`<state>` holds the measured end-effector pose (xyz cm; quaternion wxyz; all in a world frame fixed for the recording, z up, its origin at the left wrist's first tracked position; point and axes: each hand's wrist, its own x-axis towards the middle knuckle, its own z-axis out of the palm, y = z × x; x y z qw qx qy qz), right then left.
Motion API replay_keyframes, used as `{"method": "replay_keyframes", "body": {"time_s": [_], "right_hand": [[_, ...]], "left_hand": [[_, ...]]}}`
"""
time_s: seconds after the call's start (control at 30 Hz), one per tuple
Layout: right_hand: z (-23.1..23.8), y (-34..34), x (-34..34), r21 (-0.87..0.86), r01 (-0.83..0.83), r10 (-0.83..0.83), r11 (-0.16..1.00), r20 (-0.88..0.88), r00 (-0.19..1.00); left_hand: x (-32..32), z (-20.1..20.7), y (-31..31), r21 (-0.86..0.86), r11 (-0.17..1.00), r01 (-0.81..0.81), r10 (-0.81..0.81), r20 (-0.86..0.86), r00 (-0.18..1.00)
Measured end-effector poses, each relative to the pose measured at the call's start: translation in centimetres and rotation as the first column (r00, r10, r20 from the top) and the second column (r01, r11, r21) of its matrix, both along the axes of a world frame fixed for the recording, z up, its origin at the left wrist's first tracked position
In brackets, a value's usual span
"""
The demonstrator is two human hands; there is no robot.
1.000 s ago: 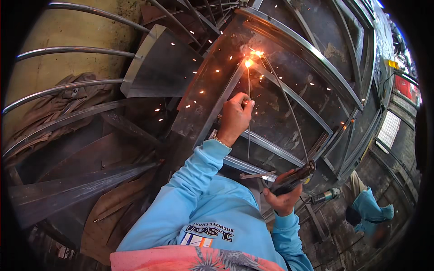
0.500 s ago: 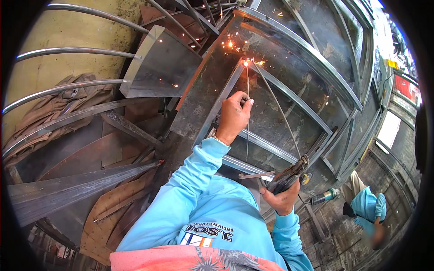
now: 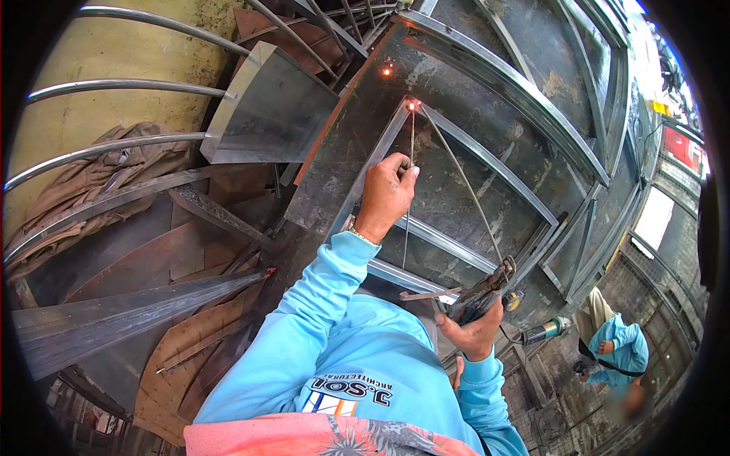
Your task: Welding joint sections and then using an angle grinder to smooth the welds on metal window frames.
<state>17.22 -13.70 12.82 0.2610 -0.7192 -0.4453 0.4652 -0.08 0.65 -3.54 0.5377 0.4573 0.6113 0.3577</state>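
Grey rod (image 3: 413,137) runs through the pinched fingers of the left hand (image 3: 386,194), its glowing tip ahead of them at a corner of the metal frame (image 3: 490,169). The right hand (image 3: 479,334) grips a clamp (image 3: 487,292), whose rod (image 3: 465,178) slants toward that corner. Beneath spreads a stained, dark table (image 3: 319,182); outward, curved rails (image 3: 129,87) and a co-worker (image 3: 617,342). Some right fingers are hidden.
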Motion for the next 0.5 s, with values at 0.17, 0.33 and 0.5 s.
{"method": "replay_keyframes", "body": {"time_s": [0.17,0.33,0.5], "right_hand": [[0.7,0.5,-0.1,-0.069,-0.006,0.006,0.998,0.009,1.0],[0.6,0.8,-0.1,-0.048,-0.031,0.033,0.998,0.036,0.999],[0.2,0.9,-0.2,0.022,-0.072,0.07,0.997,0.064,0.995]], "left_hand": [[-0.6,0.7,0.3,0.023,1.0,0.021,-0.019,-0.073,0.997],[-0.9,1.6,0.7,-0.047,0.998,0.041,-0.044,-0.063,0.997],[-1.0,1.9,0.9,-0.057,0.997,0.045,-0.049,-0.066,0.997]]}}
